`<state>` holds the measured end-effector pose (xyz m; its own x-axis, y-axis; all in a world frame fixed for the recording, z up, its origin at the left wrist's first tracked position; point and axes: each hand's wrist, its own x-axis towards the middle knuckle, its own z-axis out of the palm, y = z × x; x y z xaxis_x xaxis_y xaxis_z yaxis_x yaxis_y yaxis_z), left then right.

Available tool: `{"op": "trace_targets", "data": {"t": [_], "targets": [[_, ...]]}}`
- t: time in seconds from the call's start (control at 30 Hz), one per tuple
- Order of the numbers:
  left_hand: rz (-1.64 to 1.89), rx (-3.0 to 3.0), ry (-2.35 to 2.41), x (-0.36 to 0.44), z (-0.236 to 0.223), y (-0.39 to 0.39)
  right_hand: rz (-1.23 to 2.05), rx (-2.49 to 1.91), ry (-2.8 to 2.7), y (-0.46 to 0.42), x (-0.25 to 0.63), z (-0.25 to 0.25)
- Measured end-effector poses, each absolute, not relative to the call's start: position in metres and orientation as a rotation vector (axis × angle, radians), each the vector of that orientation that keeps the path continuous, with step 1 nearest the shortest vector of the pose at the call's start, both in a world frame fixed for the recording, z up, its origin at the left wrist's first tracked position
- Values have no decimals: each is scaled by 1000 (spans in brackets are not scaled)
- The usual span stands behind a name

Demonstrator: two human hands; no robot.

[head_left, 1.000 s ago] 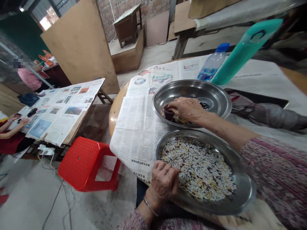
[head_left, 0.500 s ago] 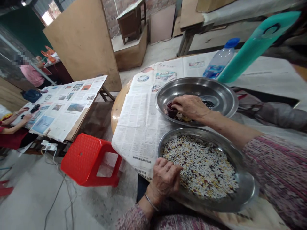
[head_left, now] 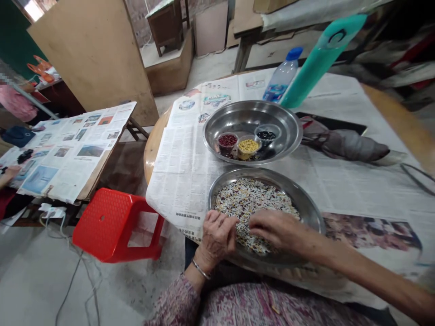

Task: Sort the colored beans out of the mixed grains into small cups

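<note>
The near steel basin (head_left: 311,213) holds a mix of white grains with yellow and dark red beans (head_left: 253,194). My left hand (head_left: 217,233) is closed on its left rim, a bangle at the wrist. Over the mix, my right hand (head_left: 280,231) has its fingers bent and pressed together; whatever is at the fingertips is hidden. Beyond it, a second steel basin (head_left: 249,108) contains three small clear cups: dark red beans (head_left: 227,140), yellow beans (head_left: 248,146) and black beans (head_left: 267,135). Some loose beans lie beside the cups.
Newspaper (head_left: 170,181) covers the round table. A water bottle (head_left: 280,74), a teal upright object (head_left: 316,63) and a folded grey umbrella (head_left: 343,136) are behind and right. A red stool (head_left: 105,222) stands left, near another newspaper-covered table (head_left: 74,149) where a person's hand (head_left: 10,174) shows.
My right hand has moved from the cups in the far basin to the grain mix in the near one. My left hand stays at the rim. The view has shifted right.
</note>
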<state>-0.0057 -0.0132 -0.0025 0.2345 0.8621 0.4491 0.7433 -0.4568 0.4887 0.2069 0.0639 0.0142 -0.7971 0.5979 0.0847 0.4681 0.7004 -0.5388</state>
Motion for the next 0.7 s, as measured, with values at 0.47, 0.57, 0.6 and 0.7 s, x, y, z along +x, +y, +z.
{"op": "trace_targets", "data": {"t": [0.47,0.57,0.6,0.7], "targets": [[1114,2329,1560,-5,-8,-9,174,-1073,-2424,113,169,-5],[1182,2258,1568,-4,-8,-12,284,-781,-2515,90,159,-9],[1213,2247,1558,-5,-8,-13,304,-697,-2542,83,160,-10],[1256,2232,1534,-5,-8,-14,250,-680,-2572,70,177,-9]]}}
